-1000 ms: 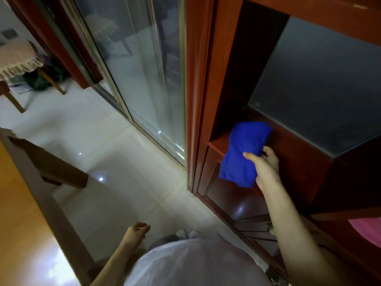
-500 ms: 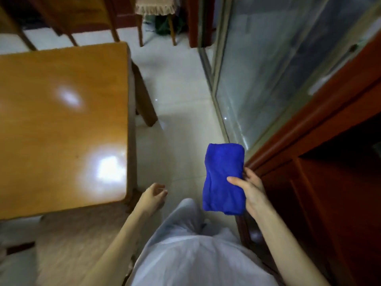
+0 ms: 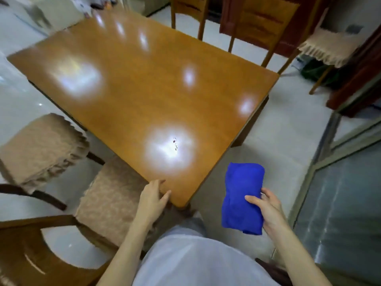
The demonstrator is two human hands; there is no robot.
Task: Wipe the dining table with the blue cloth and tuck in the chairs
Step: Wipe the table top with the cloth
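My right hand (image 3: 270, 210) is gripping the folded blue cloth (image 3: 243, 197) at lower right, off the dining table (image 3: 144, 89), over open floor (image 3: 282, 141). My left hand (image 3: 152, 200), fingers relaxed, is touching the table's near corner edge. A chair (image 3: 109, 201) is sitting pulled out beside it.

Dark specks (image 3: 174, 143) in glare on dining table (image 3: 144, 89): too small for us to identify. Right hand (image 3: 268, 211) fingers (image 3: 266, 192) largely hidden behind blue cloth (image 3: 241, 195). Near chair (image 3: 41, 254) backrest cut by lower-left edge.
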